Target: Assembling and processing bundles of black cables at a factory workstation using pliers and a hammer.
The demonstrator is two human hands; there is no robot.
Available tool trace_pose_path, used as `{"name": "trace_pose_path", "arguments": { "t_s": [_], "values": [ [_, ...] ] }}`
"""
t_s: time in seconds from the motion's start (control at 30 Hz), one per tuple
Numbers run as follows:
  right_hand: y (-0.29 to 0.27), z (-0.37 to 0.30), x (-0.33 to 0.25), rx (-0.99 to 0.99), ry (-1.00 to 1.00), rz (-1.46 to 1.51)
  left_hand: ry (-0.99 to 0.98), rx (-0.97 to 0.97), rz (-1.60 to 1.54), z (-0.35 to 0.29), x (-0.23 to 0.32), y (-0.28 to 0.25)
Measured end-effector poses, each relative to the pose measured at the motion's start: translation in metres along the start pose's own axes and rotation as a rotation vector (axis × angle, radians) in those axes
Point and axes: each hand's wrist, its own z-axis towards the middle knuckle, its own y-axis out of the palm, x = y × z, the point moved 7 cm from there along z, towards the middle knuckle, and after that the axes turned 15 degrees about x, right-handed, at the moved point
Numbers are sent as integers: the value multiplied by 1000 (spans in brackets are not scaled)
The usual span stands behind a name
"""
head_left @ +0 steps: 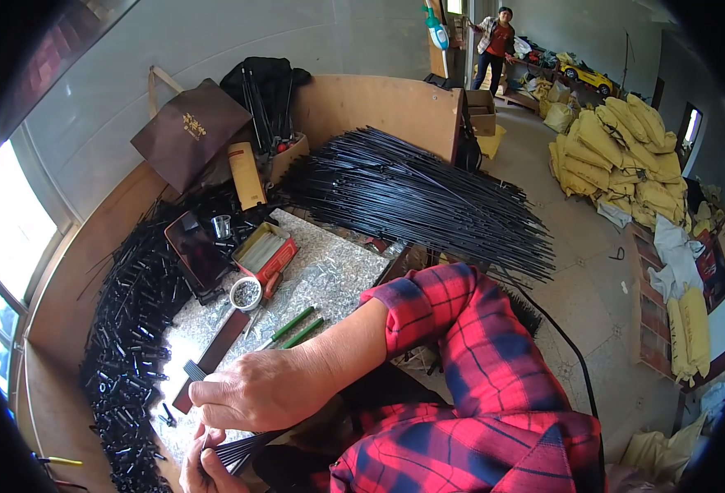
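In the head view, the right hand lies palm down, fingers curled, over a bundle of thin black rods at the worktable's near edge. The left hand below pinches the same rods. The right forearm reaches across leftward, red plaid sleeve rolled up.

Single view only, head-worn fisheye, looking steeply down, close over own right hand and left hand at lower frame edge. Table just beyond hands, filling centre-left. Lens faces forward and slightly left; past hands, wall and window bend along rim. Far right of hands, floor stretching away to distant room end.
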Motion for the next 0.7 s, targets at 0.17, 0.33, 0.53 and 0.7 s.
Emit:
{"name": "trace_pose_path", "arguments": {
  "t_s": [0.17, 0.33, 0.53, 0.7],
  "values": [
    [-2, 4, -3, 57, -95, -33, -155, -33, 59, -5, -19, -9],
    [-5, 5, -5, 76, -131, -12, -88, -40, 41, -4, -17, -8],
    [-7, 9, -10, 78, -175, 7, 114, -96, 176, 0, -17, -13],
    [-2, 9, -13, 80, -188, 18, 123, -92, 255, -3, -10, -14]
  ]
}}
